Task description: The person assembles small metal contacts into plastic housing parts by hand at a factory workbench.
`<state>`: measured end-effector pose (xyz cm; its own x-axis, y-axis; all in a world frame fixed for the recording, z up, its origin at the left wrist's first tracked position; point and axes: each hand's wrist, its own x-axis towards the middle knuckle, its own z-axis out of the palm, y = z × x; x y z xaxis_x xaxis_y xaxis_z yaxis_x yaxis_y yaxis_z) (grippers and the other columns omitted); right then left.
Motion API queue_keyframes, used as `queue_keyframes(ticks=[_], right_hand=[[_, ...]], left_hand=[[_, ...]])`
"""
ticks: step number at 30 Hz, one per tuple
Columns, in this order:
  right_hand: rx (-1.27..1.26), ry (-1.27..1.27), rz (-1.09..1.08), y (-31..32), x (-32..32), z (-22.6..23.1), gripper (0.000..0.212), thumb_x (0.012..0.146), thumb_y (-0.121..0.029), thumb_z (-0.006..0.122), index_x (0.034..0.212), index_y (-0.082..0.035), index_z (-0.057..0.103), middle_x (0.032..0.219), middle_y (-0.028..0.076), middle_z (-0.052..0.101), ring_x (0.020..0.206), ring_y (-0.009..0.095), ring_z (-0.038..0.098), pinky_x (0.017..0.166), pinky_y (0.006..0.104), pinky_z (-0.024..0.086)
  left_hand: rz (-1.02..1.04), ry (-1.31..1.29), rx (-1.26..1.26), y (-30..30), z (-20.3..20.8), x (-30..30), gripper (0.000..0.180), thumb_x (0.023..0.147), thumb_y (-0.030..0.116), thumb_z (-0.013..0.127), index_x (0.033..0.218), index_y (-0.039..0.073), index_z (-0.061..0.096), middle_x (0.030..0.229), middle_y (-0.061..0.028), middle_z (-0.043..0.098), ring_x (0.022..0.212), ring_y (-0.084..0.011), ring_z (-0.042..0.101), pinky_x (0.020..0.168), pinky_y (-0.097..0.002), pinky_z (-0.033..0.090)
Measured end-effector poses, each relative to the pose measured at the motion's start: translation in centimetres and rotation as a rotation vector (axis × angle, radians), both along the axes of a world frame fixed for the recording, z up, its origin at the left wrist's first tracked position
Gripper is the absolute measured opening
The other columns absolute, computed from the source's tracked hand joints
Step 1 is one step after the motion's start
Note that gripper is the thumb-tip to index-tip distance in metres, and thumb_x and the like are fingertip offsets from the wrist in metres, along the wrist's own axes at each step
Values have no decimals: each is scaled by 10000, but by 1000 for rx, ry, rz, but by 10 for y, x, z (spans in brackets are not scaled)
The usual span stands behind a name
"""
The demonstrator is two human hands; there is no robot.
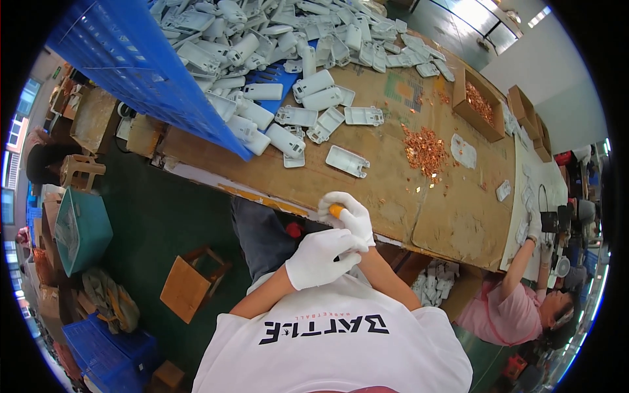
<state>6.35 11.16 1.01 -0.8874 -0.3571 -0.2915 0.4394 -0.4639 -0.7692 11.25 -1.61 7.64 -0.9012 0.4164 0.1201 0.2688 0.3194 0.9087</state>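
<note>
Both my hands wear white gloves and are close together in front of my chest, at the table's near edge. My left hand (321, 259) reaches across to my right wrist, its fingers closed at the cuff of the right glove. A small dark spot shows under those fingers; I cannot make out what it is. My right hand (349, 215) is raised with its fingers curled inward, and an orange finger cot (336, 210) shows among them. Beyond my hands, a white plastic housing (347, 161) lies open side up on the cardboard-covered table (380, 190).
A large pile of white plastic housings (262, 39) spills from a tilted blue crate (151, 72). Small copper-coloured pieces (426, 152) lie heaped on the table, with more in a cardboard box (477, 105). At right, a person in pink (501, 311) works. A wooden stool (190, 285) stands left.
</note>
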Motion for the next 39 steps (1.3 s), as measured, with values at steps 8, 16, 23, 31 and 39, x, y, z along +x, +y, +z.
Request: queue_keyframes(ticks=[8, 16, 23, 31, 39], right_hand=[[87, 46, -205, 20, -10, -2, 224, 866, 55, 433, 974, 39, 629, 896, 107, 648, 760, 178, 622, 712, 304, 519], [477, 332, -267, 61, -27, 16, 238, 863, 66, 429, 955, 41, 647, 879, 79, 665, 794, 139, 630, 720, 270, 514], [1068, 542, -578, 149, -57, 19, 220, 851, 64, 530, 975, -38, 681, 894, 49, 685, 769, 126, 634, 716, 253, 494], [1596, 869, -444, 171, -87, 6, 289, 753, 14, 632, 1006, -124, 662, 966, 58, 634, 819, 247, 635, 712, 365, 522], [1758, 1004, -402, 175, -105, -15, 229, 743, -15, 643, 915, -162, 684, 936, 20, 617, 849, 248, 615, 730, 382, 525]], left_hand=[[37, 5, 207, -11, -17, 15, 121, 776, -62, 594, 833, 39, 561, 1024, -100, 624, 887, -278, 621, 773, -328, 510], [200, -68, 222, -36, -41, 19, 154, 711, -112, 470, 786, 12, 520, 1057, -171, 614, 905, -246, 635, 829, -330, 517], [258, 30, 105, -42, -27, -14, 124, 739, -74, 630, 793, 12, 558, 977, -126, 676, 878, -241, 666, 785, -306, 514], [200, 59, 50, -36, -28, -34, 151, 685, -108, 541, 767, 13, 502, 921, -123, 660, 786, -240, 634, 743, -297, 503], [285, 3, 55, -48, -43, -21, 165, 680, -115, 514, 783, 10, 483, 900, -113, 644, 736, -206, 600, 700, -279, 489]])
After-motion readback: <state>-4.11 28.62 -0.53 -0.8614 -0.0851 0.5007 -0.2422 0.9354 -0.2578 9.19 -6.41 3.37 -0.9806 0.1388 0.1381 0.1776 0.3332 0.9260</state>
